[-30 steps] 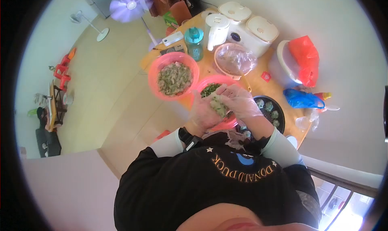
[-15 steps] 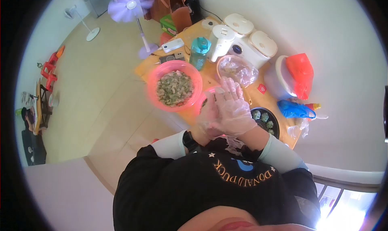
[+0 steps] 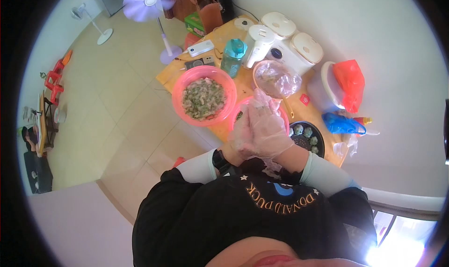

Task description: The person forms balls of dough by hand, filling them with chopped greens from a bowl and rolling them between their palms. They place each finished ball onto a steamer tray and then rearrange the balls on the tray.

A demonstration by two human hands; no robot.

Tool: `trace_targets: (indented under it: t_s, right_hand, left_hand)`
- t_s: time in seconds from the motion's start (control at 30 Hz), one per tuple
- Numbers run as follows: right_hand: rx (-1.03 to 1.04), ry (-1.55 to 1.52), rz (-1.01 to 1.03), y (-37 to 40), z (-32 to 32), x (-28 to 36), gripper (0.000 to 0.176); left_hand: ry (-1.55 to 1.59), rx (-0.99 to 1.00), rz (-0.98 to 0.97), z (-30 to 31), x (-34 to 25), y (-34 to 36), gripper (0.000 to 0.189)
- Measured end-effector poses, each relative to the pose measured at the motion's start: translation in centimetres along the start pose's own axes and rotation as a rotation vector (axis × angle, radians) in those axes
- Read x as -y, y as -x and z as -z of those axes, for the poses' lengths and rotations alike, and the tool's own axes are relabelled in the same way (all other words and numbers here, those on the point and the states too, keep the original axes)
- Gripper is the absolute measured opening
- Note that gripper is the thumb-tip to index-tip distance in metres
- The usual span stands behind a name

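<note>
Both my hands wear clear plastic gloves and are pressed together over a pink bowl (image 3: 284,119) at the near table edge. My right hand (image 3: 265,127) lies flat on top with fingers spread. My left hand (image 3: 237,137), watch on its wrist, cups beneath it. The lump of green-and-white filling between the palms is hidden. A larger pink bowl of chopped filling (image 3: 204,99) stands just to the left. A black tray of green balls (image 3: 309,137) sits to the right of my hands.
On the wooden table (image 3: 243,87) stand a plastic-covered colander (image 3: 277,78), a teal bottle (image 3: 234,55), a white kettle (image 3: 259,43), a white cooker (image 3: 295,43), a red bag (image 3: 351,80) and a blue bag (image 3: 340,124). A purple fan (image 3: 148,0) stands on the floor beyond.
The filling lump seen between my hands a second ago is now covered. My right hand has turned flat over my left, and both moved slightly toward my body.
</note>
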State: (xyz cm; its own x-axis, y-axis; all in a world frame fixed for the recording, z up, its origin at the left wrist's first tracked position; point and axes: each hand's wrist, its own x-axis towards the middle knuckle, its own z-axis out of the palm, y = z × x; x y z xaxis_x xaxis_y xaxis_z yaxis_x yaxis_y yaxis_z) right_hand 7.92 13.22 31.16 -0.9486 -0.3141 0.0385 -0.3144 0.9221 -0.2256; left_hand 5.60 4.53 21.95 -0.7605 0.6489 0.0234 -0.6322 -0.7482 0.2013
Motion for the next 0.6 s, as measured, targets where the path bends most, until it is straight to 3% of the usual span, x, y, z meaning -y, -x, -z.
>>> trace_targets:
  t_s: [0.07, 0.2, 0.27, 0.3, 0.37, 0.4, 0.43, 0.5, 0.53, 0.57, 0.6]
  right_hand:
    - [0.001, -0.152, 0.032, 0.1, -0.1, 0.0, 0.104]
    - [-0.035, -0.092, -0.014, -0.4, -1.4, -1.2, 0.107]
    - [-0.123, -0.485, -0.179, -0.9, -1.7, -2.1, 0.104]
    - [-0.118, -0.484, -0.181, -0.6, -1.6, -2.4, 0.104]
    - [-0.431, -1.367, 0.099, 0.1, -1.4, -3.1, 0.094]
    - [-0.476, -1.400, 0.139, 0.3, -0.9, -2.9, 0.085]
    - [-0.477, -1.399, 0.140, 0.5, -0.5, -3.1, 0.085]
    - [-0.514, -1.007, 0.061, 1.5, 0.2, -4.0, 0.062]
    - [-0.557, -0.655, 0.108, 1.5, 0.7, -4.6, 0.041]
    - [-0.557, -0.652, 0.106, 1.6, 0.8, -4.3, 0.041]
    - [-0.536, -0.520, -0.074, 1.6, 1.1, -3.6, 0.032]
  left_hand:
    - [0.032, 0.038, 0.040, 0.5, -0.5, 0.3, 0.076]
    - [0.096, 0.124, 0.121, 0.9, -1.5, 0.1, 0.077]
    - [0.115, 0.144, 0.143, 0.4, -1.8, 0.0, 0.077]
    - [0.146, 0.119, 0.174, -0.6, -2.1, 0.1, 0.079]
    - [0.181, 0.091, 0.206, -1.3, -2.0, 0.1, 0.081]
    - [0.269, 0.060, 0.187, -1.4, -1.8, 0.0, 0.078]
    - [0.356, 0.029, 0.170, -1.4, -1.7, -0.1, 0.075]
    - [0.361, 0.033, 0.142, -0.9, -1.8, -0.6, 0.072]
    - [0.368, 0.035, 0.113, -0.8, -1.8, -0.7, 0.069]
    - [0.371, 0.036, 0.115, -0.8, -1.7, -0.7, 0.069]
    - [0.326, -0.059, 0.108, -1.9, -2.1, -0.7, 0.064]
